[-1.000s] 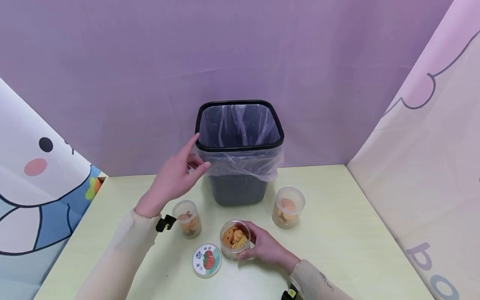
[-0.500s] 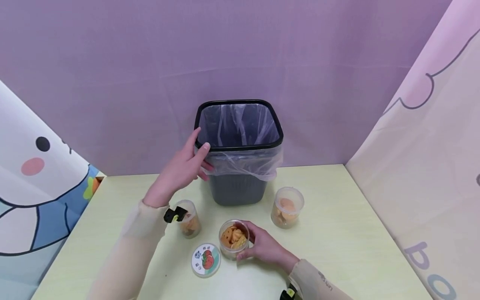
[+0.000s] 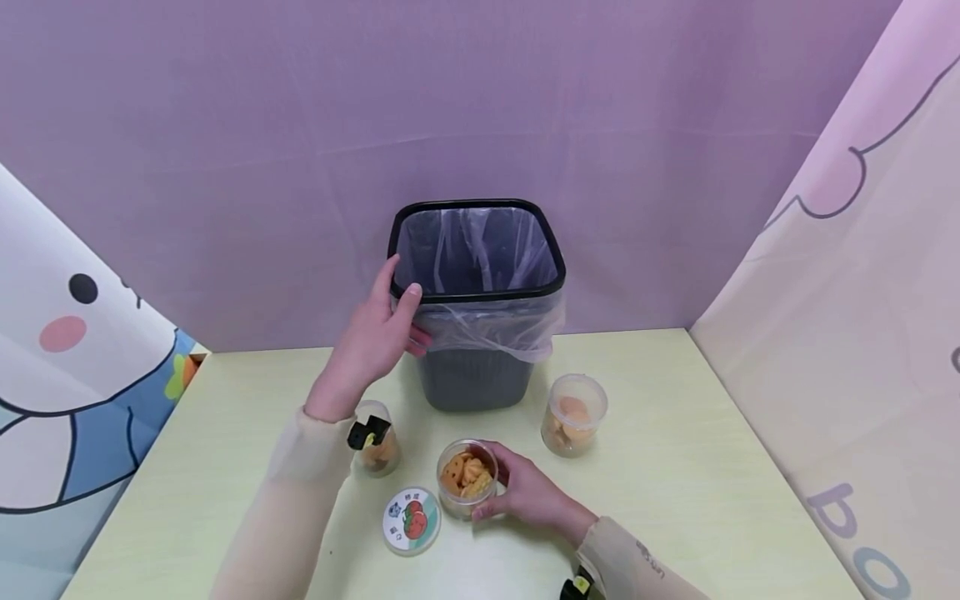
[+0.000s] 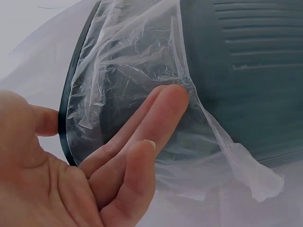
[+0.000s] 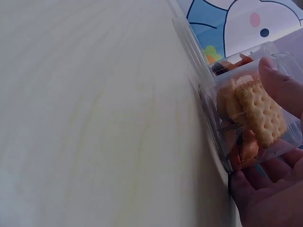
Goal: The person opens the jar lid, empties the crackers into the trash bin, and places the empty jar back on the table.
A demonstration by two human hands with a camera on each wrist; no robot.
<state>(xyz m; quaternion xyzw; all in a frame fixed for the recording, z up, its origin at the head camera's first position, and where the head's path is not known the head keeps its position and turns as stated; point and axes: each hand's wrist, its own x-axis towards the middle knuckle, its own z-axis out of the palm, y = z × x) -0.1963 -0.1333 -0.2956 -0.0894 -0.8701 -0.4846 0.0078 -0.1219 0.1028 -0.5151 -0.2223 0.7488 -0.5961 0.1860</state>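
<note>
A dark trash can (image 3: 476, 379) with a black rim and a clear liner bag (image 3: 495, 327) stands at the back. My left hand (image 3: 375, 337) holds its left front rim. In the left wrist view several fingers (image 4: 163, 113) lie along the outside of the bag, and one digit sits over the rim. At the front, my right hand (image 3: 525, 487) grips an uncovered clear plastic jar of cookies (image 3: 468, 477) from the right side. A square cracker (image 5: 260, 113) shows through its wall in the right wrist view. The jar's round lid (image 3: 412, 521), with a tomato picture, lies just left of it.
A second cookie jar (image 3: 381, 458) stands at left, partly hidden by the left wrist camera and sleeve. Another cookie jar (image 3: 574, 415) stands right of the can. All are on a pale table (image 3: 660, 467), with a purple backdrop (image 3: 480, 100) behind.
My left hand has moved right and onto the trash can's rim, its lower fingers now against the outside of the bag. My right hand and the jar have stayed in place.
</note>
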